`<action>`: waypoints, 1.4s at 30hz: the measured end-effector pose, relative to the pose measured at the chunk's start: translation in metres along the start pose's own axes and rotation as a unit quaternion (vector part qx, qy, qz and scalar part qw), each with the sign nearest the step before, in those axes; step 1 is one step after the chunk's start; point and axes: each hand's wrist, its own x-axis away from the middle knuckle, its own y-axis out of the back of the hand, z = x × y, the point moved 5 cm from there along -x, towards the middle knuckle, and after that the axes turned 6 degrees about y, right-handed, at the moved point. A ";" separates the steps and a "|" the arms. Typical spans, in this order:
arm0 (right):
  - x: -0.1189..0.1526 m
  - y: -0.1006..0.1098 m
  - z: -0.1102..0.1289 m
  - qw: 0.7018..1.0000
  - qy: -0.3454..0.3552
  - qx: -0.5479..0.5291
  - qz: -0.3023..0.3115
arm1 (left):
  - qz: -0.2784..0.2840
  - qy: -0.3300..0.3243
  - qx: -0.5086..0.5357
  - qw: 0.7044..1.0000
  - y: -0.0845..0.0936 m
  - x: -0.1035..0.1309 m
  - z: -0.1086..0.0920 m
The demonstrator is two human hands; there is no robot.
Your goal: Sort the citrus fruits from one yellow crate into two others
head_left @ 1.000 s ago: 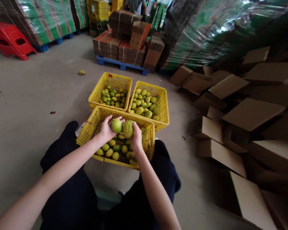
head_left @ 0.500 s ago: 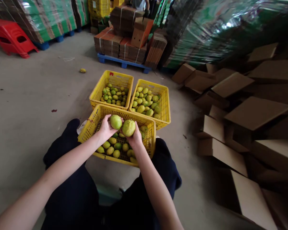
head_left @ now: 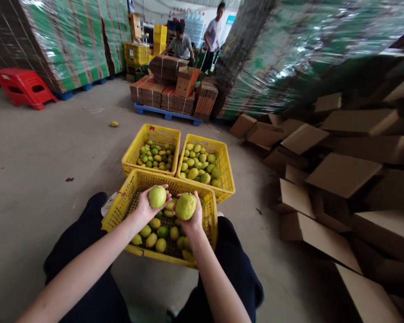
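Observation:
Above the near yellow crate [head_left: 121,208], my left hand [head_left: 144,208] holds a smooth yellow-green lemon [head_left: 157,196] on its upturned palm. My right hand [head_left: 194,220] grips a bumpy yellow-green lemon [head_left: 185,206], a little to the right. The two fruits are apart. Several yellow and green lemons lie in the near crate, partly hidden by my hands. Behind it, the back left crate [head_left: 129,154] and the back right crate [head_left: 226,172] each hold several more.
Cardboard boxes [head_left: 343,174] are piled at the right. Flattened cartons stand on a blue pallet [head_left: 168,114] ahead, with two people behind. A red stool [head_left: 25,85] stands at the left; a single lemon [head_left: 114,124] lies on the floor.
The view has tilted up, showing two people at the back. My hands have moved slightly apart, each with its lemon, and the left hand's fingers have opened out flatter.

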 end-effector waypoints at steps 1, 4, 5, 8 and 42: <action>0.000 0.000 -0.006 0.998 -0.046 -0.037 -0.017 | -0.002 0.011 0.004 1.000 0.000 0.000 0.002; 0.004 -0.002 -0.022 0.971 -0.162 -0.151 -0.086 | -0.017 0.028 0.030 0.999 0.000 -0.002 0.006; 0.005 -0.003 -0.022 0.967 -0.165 -0.169 -0.098 | -0.020 0.028 0.036 0.999 0.000 -0.002 0.006; 0.006 -0.005 -0.018 0.965 -0.148 -0.189 -0.106 | -0.016 0.008 0.030 0.999 0.002 -0.003 0.004; 0.032 -0.018 0.034 0.960 0.232 0.157 -0.012 | 0.077 -0.091 -0.205 0.971 -0.003 -0.007 0.002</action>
